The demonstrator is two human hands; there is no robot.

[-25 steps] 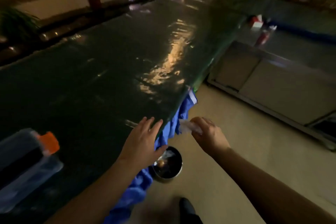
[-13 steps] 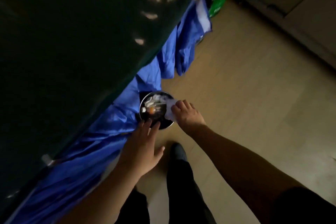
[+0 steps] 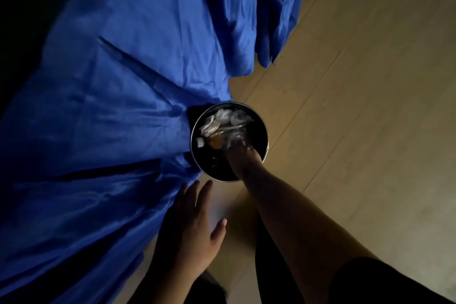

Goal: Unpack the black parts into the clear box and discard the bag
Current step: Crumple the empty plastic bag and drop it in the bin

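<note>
Down low, the right hand is reaching inside the round metal bin, fingers pointing down among the rubbish. Whether the fingers are pinching or loose cannot be told; they are in shadow and partly merging with the clutter. A clear, crinkled plastic bag is lying right at the fingertips, inside the bin, touching or nearly touching them. Around it are sitting crumpled white scraps toward the far side of the bin and something orange-brown near the middle.

The left hand is hovering flat and spread, palm down, holding nothing, just short of the bin's near rim and beside the blue cloth. That cloth is hanging in broad folds over the whole left side of the view, its edge touching the bin's left wall. Pale wooden floor is filling the right side. Dark clothing is showing at the bottom edge.
</note>
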